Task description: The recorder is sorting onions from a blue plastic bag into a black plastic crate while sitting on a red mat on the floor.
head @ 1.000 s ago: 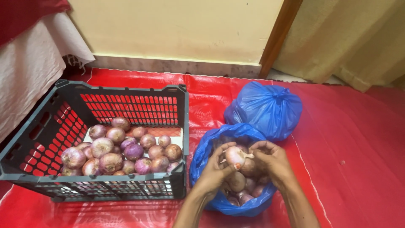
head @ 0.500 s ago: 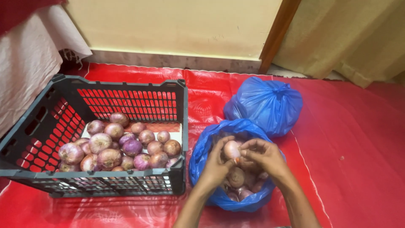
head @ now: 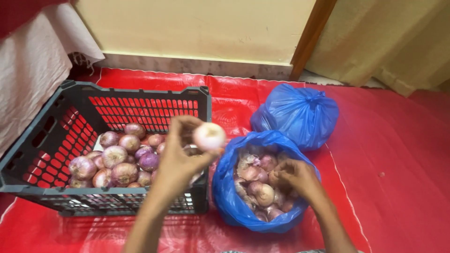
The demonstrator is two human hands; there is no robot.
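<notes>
Reaching into the open blue plastic bag (head: 234, 206) of onions, the right hand (head: 293, 177) rests with fingers curled loosely on the bulbs; whether it grips one I cannot tell. The left hand (head: 180, 157) pinches a pale, round peeled onion (head: 209, 136) in its fingertips above the dark plastic slatted crate (head: 117, 204) of red onions (head: 115, 161). Beyond lies a knotted blue plastic bag (head: 300, 115).
</notes>
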